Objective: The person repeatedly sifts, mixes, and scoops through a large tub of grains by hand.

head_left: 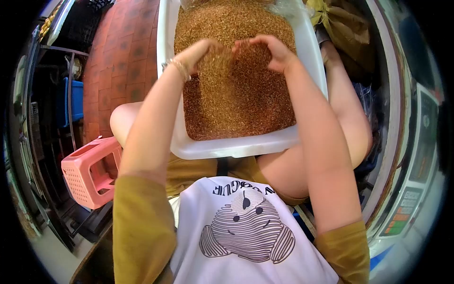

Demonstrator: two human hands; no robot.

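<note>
A white plastic tub (213,150) rests across my lap, filled with loose reddish-brown, grain-like dried bits (260,99). I cannot make out their exact kind. Over the far half of the tub, my left hand (197,53) faces my right hand (272,51). A lighter, blurred stream of the bits (216,80) falls between them, nearer the left. My left fingers are smeared by motion and partly lost against the bits. On the right, my fingers curve inward with the thumb apart from them. A beaded bracelet (178,69) circles my left wrist.
A pink plastic stool (78,187) stands at left on the red tiled floor (116,57). Clear plastic film (289,8) lies at the tub's far right, beside a yellowish sack (347,28). A scale-like device with a keypad (407,203) stands at right. A blue crate (74,102) is behind a rack.
</note>
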